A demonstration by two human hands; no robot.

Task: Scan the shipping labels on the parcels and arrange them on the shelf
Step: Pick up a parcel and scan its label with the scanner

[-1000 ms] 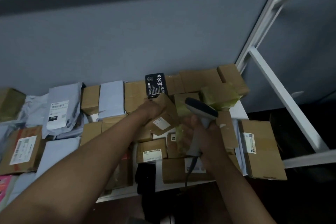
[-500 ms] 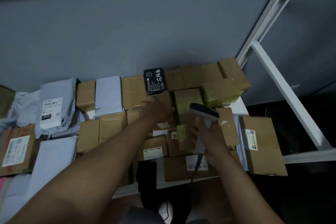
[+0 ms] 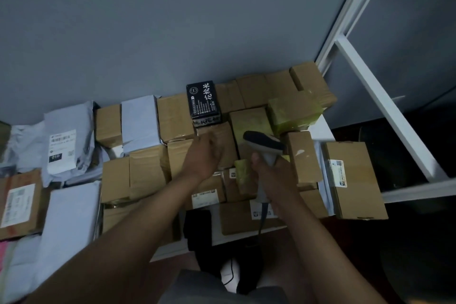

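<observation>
Shelf: white board packed with parcels from the grey back wall to the front edge; bare surface only as a narrow strip at the right rear. White upright frame closes off the right side. Free room only above the stack and in front of the front edge.

Counted: 2 hands, 1 scanner, 1 black printed box, 2 yellow-taped parcels in the rear right; brown cartons and grey mailer bags too many and too overlapped for a firm count.

Large labelled carton: lying flat at the right end, overhanging the front edge.

Small brown parcel: now set down among the cartons just in front of the black printed box; 1.0 s ago held raised and tilted with its label toward the scanner.

Scanner: gripped by the handle in the right hand, head toward the back wall, cable hanging below the shelf edge.

Left hand: resting on the small brown parcel, fingers bent over its top; full grasp or mere touch cannot be told.
</observation>
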